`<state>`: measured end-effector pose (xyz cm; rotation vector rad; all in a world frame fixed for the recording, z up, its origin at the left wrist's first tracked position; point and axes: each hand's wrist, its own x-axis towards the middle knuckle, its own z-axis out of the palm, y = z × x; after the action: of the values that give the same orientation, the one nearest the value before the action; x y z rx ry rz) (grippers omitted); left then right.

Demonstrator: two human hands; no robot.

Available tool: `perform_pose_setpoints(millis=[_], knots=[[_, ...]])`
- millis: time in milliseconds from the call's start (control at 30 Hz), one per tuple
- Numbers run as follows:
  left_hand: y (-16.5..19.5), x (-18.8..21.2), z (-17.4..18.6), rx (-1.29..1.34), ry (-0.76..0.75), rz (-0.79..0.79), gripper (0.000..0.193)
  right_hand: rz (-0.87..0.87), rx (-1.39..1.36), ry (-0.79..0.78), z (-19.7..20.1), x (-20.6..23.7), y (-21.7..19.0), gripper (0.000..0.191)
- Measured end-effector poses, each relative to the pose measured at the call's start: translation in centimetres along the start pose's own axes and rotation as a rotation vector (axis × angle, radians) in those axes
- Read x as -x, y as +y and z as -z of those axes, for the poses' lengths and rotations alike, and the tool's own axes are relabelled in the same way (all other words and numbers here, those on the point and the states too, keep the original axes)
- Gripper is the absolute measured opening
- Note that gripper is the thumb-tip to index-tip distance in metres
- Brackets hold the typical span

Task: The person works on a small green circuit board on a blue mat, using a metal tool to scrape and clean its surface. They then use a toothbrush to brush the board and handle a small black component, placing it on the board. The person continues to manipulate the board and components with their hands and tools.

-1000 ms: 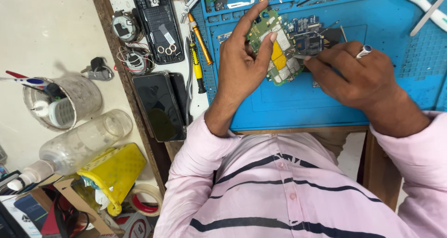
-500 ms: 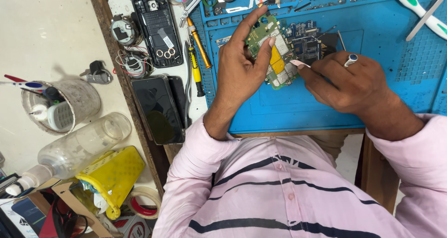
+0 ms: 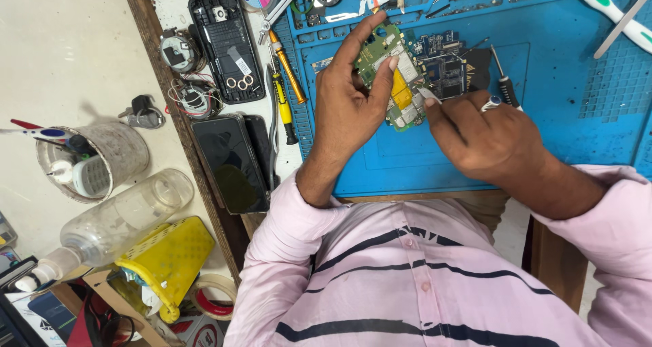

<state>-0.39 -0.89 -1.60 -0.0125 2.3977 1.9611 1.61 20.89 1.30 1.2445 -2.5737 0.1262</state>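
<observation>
While our left hand [image 3: 350, 106] pinches the green board [image 3: 392, 82] tilted above the blue mat [image 3: 557, 116] at upper centre, steadying it, our right hand [image 3: 492, 140] closes on a thin tool [image 3: 428, 94] touching its edge.

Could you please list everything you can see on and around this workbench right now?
circuit board: one, green with yellow patches, held over the mat
second circuit board: one, blue, on the mat beside the green one
work mat: one, blue, covering the bench
screwdrivers: two, yellow and orange handles, at the mat's left edge
phone: one, black, face up, left of the mat
phone back shell: one, black, above the phone
toothbrush: one, white and green, top right
cup: one, clear, holding small tools, far left
bottle: one, clear, lying on its side
yellow basket: one, lower left
left hand: grips the green board
right hand: ringed, fingertips at the board's edge
</observation>
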Motion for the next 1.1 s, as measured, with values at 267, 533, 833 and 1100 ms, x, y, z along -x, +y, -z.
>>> perform_pose_setpoints(millis=[267, 533, 833, 1100], knots=[[-0.1, 0.1, 0.0, 0.012, -0.013, 0.019, 0.049, -0.032, 0.009, -0.035, 0.0, 0.0, -0.9, 0.021], [-0.2, 0.0, 0.0, 0.013, -0.023, 0.006, 0.049, -0.067, -0.129, 0.134, -0.2, 0.3, 0.3, 0.019], [-0.2, 0.0, 0.1, 0.037, -0.034, 0.014, 0.049, -0.016, -0.084, 0.084, -0.3, 0.3, 0.5, 0.013], [0.4, 0.1, 0.0, -0.042, -0.003, 0.014, 0.049, -0.009, 0.008, -0.013, 0.0, 0.0, -0.3, 0.015]])
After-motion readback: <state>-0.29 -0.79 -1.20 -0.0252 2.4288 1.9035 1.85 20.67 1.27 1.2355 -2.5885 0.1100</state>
